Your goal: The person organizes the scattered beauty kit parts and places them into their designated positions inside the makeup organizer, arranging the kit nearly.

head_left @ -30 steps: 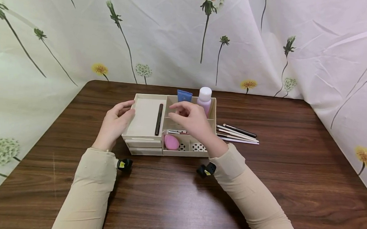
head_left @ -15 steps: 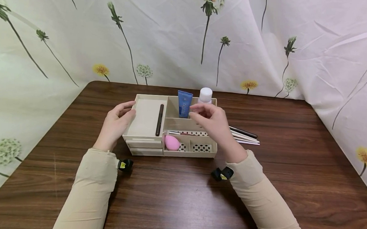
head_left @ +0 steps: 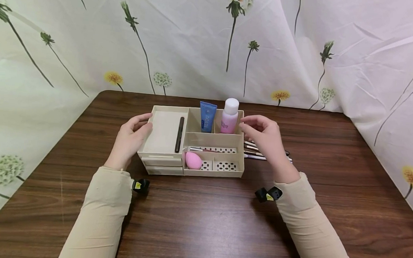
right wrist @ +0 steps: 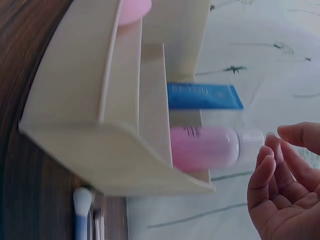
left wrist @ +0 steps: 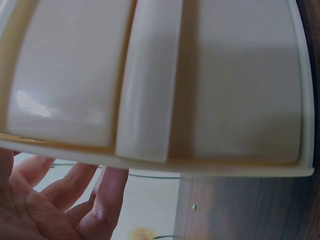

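Note:
My left hand (head_left: 127, 142) rests its fingertips against the left side of a cream desk organizer (head_left: 161, 132). In the left wrist view its fingers (left wrist: 106, 207) reach along that side, by the drawer fronts (left wrist: 245, 100). Near the right wall, beside a pink bottle (head_left: 229, 120) with a white cap, my right hand (head_left: 264, 138) hovers with loosely bent fingers, holding nothing. A blue tube (head_left: 207, 117) stands left of the bottle in the back compartments. In the front compartments lie a makeup brush (head_left: 196, 149) and a pink makeup sponge (head_left: 193, 161). A black pen (head_left: 179, 134) lies on the organizer's flat top.
Several makeup brushes (head_left: 253, 151) lie on the wooden table (head_left: 193, 223) right of the organizer, partly behind my right hand. A white curtain (head_left: 198, 37) with dandelion prints hangs behind the table's far edge.
My right hand has moved right, from above the back compartments, past the bottle, to beside the organizer's right wall, uncovering the tube and bottle. My left hand has stayed in place.

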`<state>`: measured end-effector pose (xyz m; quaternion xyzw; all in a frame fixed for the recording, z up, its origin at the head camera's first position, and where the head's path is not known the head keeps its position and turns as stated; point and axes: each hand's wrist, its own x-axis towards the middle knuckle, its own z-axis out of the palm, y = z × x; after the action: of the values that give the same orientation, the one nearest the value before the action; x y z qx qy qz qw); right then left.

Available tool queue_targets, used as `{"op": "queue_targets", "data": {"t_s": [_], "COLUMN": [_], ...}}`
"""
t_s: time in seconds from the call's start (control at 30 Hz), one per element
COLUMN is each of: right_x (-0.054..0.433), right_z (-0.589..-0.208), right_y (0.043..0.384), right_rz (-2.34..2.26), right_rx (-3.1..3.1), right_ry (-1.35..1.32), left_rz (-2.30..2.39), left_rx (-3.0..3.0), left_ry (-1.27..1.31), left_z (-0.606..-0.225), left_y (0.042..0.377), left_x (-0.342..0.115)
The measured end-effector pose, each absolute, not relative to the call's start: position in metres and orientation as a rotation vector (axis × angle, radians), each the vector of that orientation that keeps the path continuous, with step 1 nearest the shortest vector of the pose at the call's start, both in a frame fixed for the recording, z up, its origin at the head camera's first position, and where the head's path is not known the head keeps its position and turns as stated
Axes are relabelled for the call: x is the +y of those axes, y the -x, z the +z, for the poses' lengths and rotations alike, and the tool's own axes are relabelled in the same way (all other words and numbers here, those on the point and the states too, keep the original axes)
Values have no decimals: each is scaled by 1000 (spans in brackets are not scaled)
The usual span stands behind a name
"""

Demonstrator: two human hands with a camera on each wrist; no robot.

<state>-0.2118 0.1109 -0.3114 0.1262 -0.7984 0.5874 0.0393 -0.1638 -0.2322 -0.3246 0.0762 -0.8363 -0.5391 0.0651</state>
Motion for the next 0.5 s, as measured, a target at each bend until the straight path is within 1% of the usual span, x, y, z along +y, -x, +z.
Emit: {"op": "queue_targets", "data": {"t_s": [0.23,0.5], "right_x": [130,157], "right_z": [-312,-326], "right_y": [221,241], "right_rz": [1756,1554], "right_rx": [-2516,-2693], "right_ry": [-318,-235], "left_rz": [-1626,-1640], "left_rx": [-2523,-2515], "left_ry": [-239,-237], "left_z": [-325,-324], "left_y": [164,162], "left_x": [-232,-231]}}
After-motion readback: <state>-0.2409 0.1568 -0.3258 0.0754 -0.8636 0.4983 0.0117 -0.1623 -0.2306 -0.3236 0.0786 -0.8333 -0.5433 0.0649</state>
